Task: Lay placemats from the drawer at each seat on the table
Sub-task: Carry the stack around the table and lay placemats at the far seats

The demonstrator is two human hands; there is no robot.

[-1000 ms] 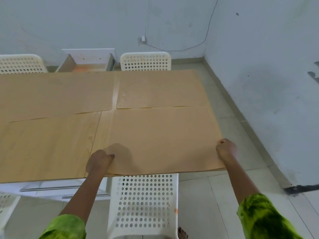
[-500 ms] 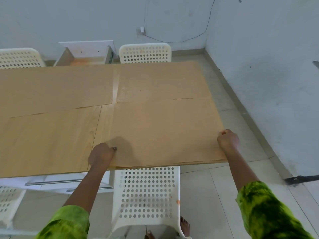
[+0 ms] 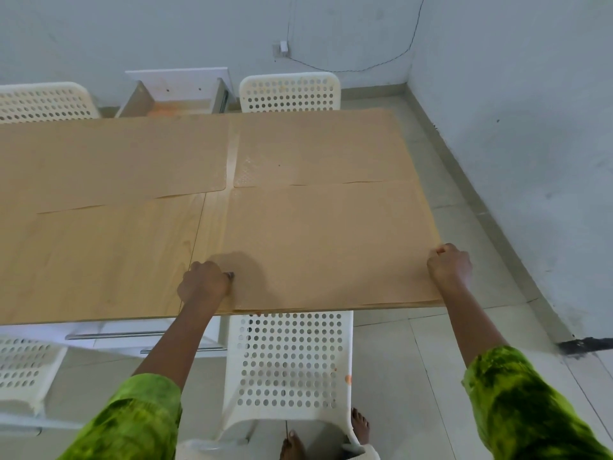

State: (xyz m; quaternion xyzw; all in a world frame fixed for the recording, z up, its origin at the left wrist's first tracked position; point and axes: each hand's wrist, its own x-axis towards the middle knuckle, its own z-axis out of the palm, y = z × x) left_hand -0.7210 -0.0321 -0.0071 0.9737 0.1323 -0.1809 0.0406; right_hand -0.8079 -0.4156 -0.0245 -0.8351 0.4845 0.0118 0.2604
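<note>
A tan placemat point(image 3: 328, 240) lies on the near right part of the wooden table point(image 3: 106, 257). My left hand point(image 3: 204, 285) pinches its near left corner, and my right hand point(image 3: 449, 265) pinches its right edge near the table corner. Two more tan placemats lie at the far side, one at the far right point(image 3: 318, 151) and one at the far left point(image 3: 112, 161). An open white drawer point(image 3: 175, 94) stands behind the table.
White perforated chairs stand at the far right point(image 3: 290, 92), far left point(image 3: 46, 101), directly below me point(image 3: 288, 363) and near left point(image 3: 23, 366). A grey wall point(image 3: 530, 127) runs close along the right. My bare feet point(image 3: 360, 423) show beneath the near chair.
The view has tilted down a little and drawn back. Both hands hold the same placemat, which has shifted slightly toward the near table edge.
</note>
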